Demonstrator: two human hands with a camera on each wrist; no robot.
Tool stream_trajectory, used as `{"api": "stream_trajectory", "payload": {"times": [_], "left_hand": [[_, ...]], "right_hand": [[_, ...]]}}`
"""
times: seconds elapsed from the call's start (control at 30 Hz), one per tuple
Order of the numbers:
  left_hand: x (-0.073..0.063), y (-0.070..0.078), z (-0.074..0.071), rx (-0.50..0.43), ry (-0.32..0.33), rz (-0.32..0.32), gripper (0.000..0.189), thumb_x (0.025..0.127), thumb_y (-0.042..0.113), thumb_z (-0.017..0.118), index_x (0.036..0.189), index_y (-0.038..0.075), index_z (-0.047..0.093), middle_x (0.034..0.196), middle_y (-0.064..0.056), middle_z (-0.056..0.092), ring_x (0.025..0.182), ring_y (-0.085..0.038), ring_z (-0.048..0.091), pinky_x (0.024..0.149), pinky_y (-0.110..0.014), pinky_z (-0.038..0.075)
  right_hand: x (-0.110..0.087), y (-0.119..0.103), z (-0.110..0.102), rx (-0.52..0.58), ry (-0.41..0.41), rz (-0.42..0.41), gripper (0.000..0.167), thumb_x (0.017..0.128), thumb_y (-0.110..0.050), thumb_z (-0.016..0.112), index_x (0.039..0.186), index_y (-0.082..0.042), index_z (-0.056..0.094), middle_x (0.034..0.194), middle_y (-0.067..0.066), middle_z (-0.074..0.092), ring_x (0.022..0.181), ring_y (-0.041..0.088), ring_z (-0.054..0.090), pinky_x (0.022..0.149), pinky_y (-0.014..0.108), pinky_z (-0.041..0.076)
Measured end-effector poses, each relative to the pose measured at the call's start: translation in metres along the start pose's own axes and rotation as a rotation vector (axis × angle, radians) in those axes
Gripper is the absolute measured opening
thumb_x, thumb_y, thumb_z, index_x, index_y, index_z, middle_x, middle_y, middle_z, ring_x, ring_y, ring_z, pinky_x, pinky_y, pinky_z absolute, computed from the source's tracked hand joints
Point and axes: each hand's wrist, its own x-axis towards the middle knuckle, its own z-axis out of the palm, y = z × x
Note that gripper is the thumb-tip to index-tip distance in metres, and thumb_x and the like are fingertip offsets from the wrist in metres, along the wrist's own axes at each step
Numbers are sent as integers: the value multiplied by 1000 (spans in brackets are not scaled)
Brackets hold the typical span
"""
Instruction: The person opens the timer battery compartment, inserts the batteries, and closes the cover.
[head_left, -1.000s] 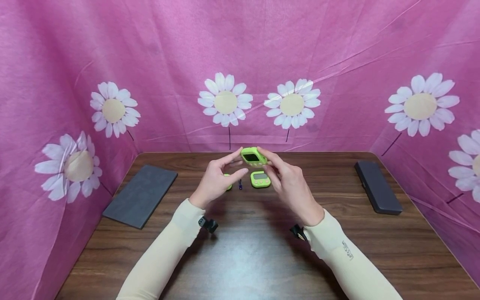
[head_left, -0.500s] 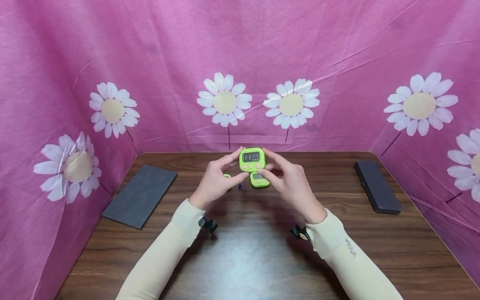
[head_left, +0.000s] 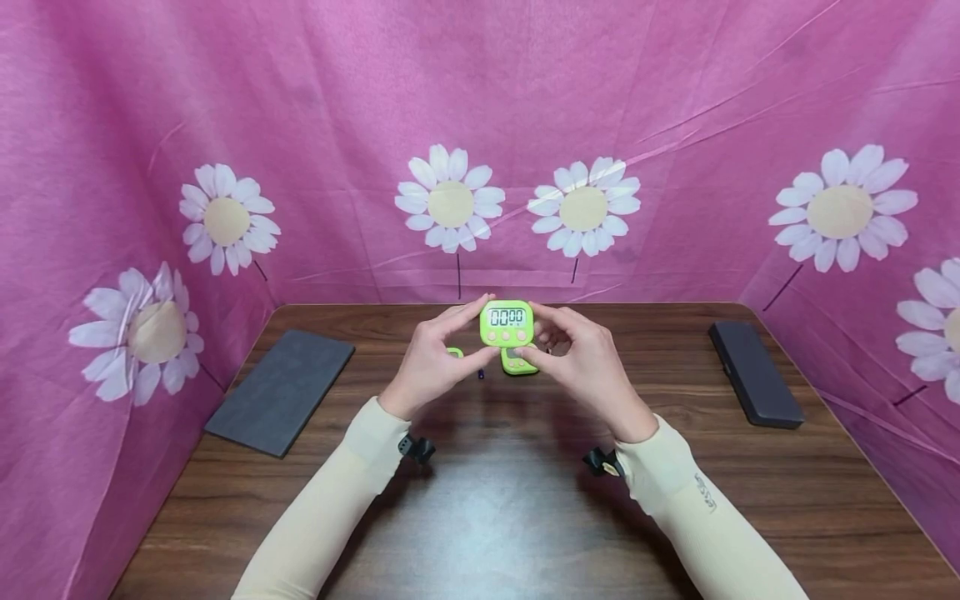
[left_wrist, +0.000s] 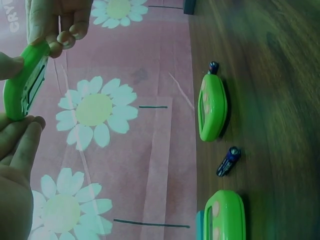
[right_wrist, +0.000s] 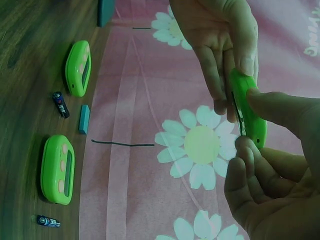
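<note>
Raised off the table in the head view is a lime-green digital timer point(head_left: 507, 337), its face toward me, with zeros on the display and pink buttons below. My left hand point(head_left: 431, 358) pinches its left side between thumb and fingers. On the other side my right hand point(head_left: 596, 367) grips it the same way. A second green timer point(head_left: 517, 367) lies on the table below the held one, partly covered by the right thumb. Behind the left hand shows a bit of a third timer point(head_left: 455, 352). A dark blue battery point(left_wrist: 228, 161) lies between those two.
Another battery point(right_wrist: 48, 221) rests beside the second timer in the right wrist view, and a teal block point(right_wrist: 84, 119) stands near the curtain. A dark grey flat board point(head_left: 281, 392) lies at the table's left, a black case point(head_left: 756, 375) at its right. A pink flowered curtain encloses the back.
The held timer has tilted upright so its face turns toward the head view, and its display digits now show clearly. The right hand has shifted slightly right; the left hand has barely moved.
</note>
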Motion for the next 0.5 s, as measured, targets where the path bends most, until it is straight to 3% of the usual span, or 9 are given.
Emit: {"api": "stream_trajectory", "payload": {"times": [0.13, 0.3, 0.4, 0.5], "left_hand": [[0, -1, -1, 41, 21, 19, 72, 92, 9, 93, 158, 11, 65, 153, -9, 73, 138, -24, 71, 74, -17, 53], [0, -2, -3, 49, 25, 23, 69, 90, 10, 94, 155, 12, 69, 145, -9, 78, 127, -23, 75, 78, -16, 54], [0, -1, -5, 53, 16, 18, 68, 89, 12, 96, 152, 12, 71, 141, -8, 80, 125, -19, 75, 89, -17, 55], [0, -1, -6, 44, 0, 2, 67, 88, 13, 97, 151, 13, 72, 140, -7, 81, 118, -17, 75, 86, -18, 54]], "right_hand": [[1, 2, 0, -14, -1, -29, 65, 84, -6, 99, 144, -3, 75, 106, 10, 78, 93, 18, 72, 79, 13, 58], [0, 3, 0, -21, -9, -53, 68, 83, -7, 100, 145, -3, 74, 109, 10, 78, 97, 26, 74, 83, 10, 55], [0, 4, -3, 2, -35, -38, 68, 83, -7, 100, 146, -6, 74, 112, 8, 78, 99, 24, 73, 85, 11, 55], [-1, 5, -5, 42, -65, -9, 66, 84, -8, 100, 145, -9, 75, 114, 4, 77, 99, 17, 72, 85, 13, 56]]}}
